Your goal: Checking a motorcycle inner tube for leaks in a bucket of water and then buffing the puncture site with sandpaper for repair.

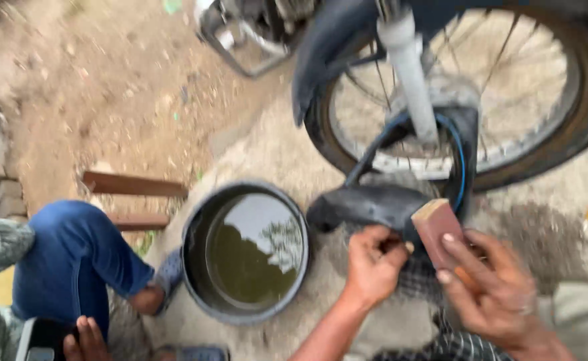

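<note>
Right hand [491,284] grips a reddish-brown block [436,226], apparently a sanding block, against the black inner tube [367,204]; left hand [373,262] pinches that tube; left of it a water basin [247,251]; beyond, a motorcycle wheel [454,93].

Water basin [246,254] blocks the left; wheel [461,93] and inner tube [374,204] crowd ahead; bare ground [561,194] lies open rightward.

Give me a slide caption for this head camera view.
Left hand pinches a black inner tube while right hand holds a reddish block beside a water basin.
</note>
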